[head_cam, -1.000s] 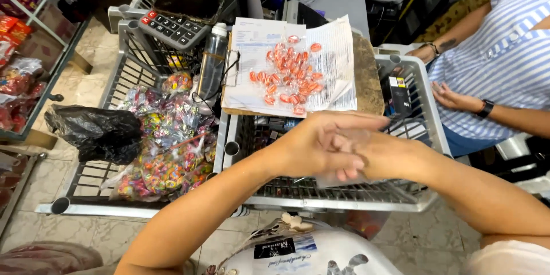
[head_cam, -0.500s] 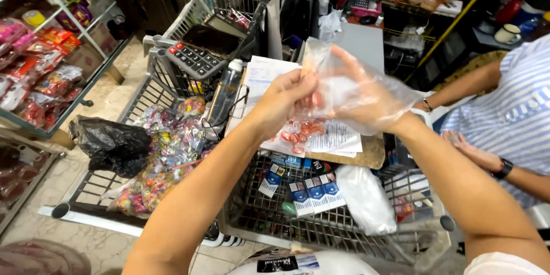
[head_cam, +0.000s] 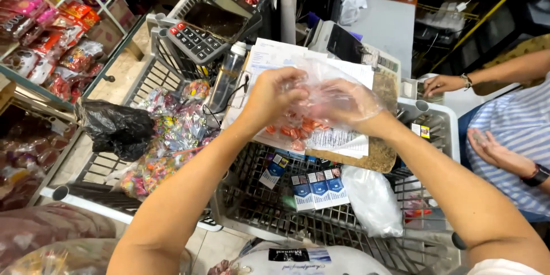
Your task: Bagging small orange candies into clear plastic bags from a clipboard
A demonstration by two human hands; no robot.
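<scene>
My left hand (head_cam: 274, 96) and my right hand (head_cam: 349, 106) are raised together over a grey wire basket (head_cam: 321, 223). Both pinch a thin clear plastic bag (head_cam: 321, 83) that drapes over the right hand's fingers. Beneath the hands, several small red-orange candies (head_cam: 295, 129) lie on white paper sheets (head_cam: 269, 60) that rest on a brown board (head_cam: 384, 157).
A clear bottle (head_cam: 226, 77) and a calculator (head_cam: 197, 40) sit to the left. Bags of colourful sweets (head_cam: 163, 149) and a black plastic bag (head_cam: 117, 129) fill the left basket. Small blue-and-white boxes (head_cam: 318, 186) lie below. Another person in a striped shirt (head_cam: 518, 132) sits at right.
The papers and candies were uncovered a second ago with my hands clasped low. My hands rose with the clear bag and now hold it over the candies, slightly lower than half a second ago.
</scene>
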